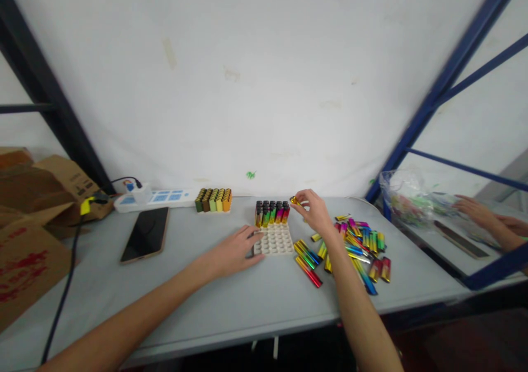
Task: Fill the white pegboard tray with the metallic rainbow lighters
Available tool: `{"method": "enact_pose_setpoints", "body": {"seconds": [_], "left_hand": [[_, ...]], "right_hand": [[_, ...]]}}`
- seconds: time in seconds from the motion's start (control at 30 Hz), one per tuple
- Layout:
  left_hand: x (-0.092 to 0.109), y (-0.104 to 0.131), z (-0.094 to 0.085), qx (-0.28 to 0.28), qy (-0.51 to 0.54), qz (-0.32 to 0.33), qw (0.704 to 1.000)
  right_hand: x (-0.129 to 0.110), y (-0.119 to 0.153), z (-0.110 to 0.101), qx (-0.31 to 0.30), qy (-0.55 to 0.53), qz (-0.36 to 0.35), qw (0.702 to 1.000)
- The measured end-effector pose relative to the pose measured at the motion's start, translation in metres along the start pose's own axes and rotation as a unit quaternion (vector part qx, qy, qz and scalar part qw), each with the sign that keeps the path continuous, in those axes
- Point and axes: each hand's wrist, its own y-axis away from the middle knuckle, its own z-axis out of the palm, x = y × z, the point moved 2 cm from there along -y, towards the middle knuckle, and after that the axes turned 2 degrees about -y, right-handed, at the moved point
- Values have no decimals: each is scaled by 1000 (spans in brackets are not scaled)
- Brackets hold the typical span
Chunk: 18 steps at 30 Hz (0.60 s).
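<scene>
Head view: no legible writing

Our left hand (pixel 236 250) lies palm down and low, fingers spread loosely forward, the bare forearm running back to the lower left. Our right hand (pixel 315 210) is raised a little (wrist bent, fingertips pinched together at its far left), forearm reaching straight ahead.

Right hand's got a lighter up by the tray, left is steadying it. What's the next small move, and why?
Probably lower the lighter in the right hand into an empty slot of the white tray: only the far rows hold lighters, and the left hand rests on the tray's edge.
</scene>
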Motion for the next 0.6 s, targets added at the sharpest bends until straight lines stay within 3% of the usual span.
{"method": "enact_pose_setpoints", "body": {"seconds": [0.27,0.6], "left_hand": [[-1,0,1,-7,1,-1,1000],[1,-1,0,-11,2,-5,1000]], "right_hand": [[-26,-1,-4,25,-21,-53,998],[-32,-1,2,25,-6,-60,998]]}}
